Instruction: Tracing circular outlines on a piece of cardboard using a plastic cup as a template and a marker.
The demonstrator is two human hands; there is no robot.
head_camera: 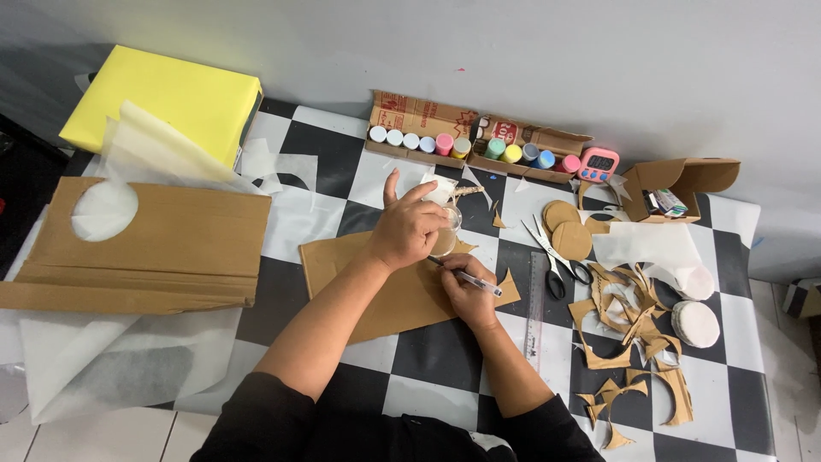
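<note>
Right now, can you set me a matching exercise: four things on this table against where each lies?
Things:
1. scissors
2. timer
3. yellow block
4. pen

Places:
A. far left corner
B. in the right hand
C. right of the paint pots
D. beside the ruler

Pairs: 1-D, 2-C, 3-A, 4-B

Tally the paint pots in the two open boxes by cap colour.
White pots: 4
Pink pots: 2
Yellow pots: 2
Green pot: 1
Blue pots: 2
Total: 11
</note>
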